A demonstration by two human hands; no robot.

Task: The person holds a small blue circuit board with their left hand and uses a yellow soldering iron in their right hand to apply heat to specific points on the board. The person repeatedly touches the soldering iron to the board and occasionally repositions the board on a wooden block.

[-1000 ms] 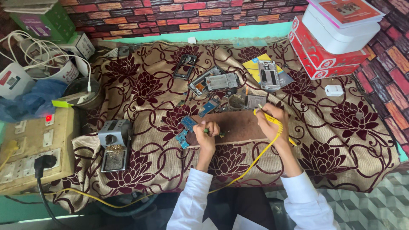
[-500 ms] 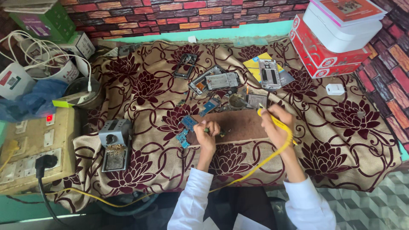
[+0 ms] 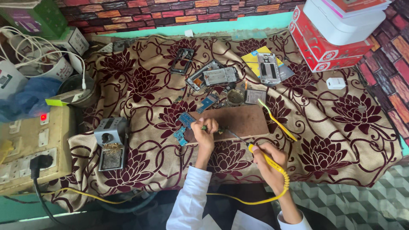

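My left hand (image 3: 205, 130) fingers pinch the blue circuit board (image 3: 184, 126) on the brown board (image 3: 238, 120) near the bench's front edge, while my right hand (image 3: 268, 164) fingers grip the yellow soldering iron (image 3: 266, 157).

Blue circuit board (image 3: 184, 125); yellow soldering iron (image 3: 266, 157); maroon-flowered beige cloth (image 3: 341, 123).

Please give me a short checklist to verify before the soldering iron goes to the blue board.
1. Left hand steadies the small blue circuit board on the brown wooden block: ok.
2. Right hand grips the yellow-handled soldering iron: ok.
3. Iron tip apart from the left hand's fingers: ok.
4. Yellow cord free of snags: cannot tell.
5. Tip hot and clean: cannot tell.
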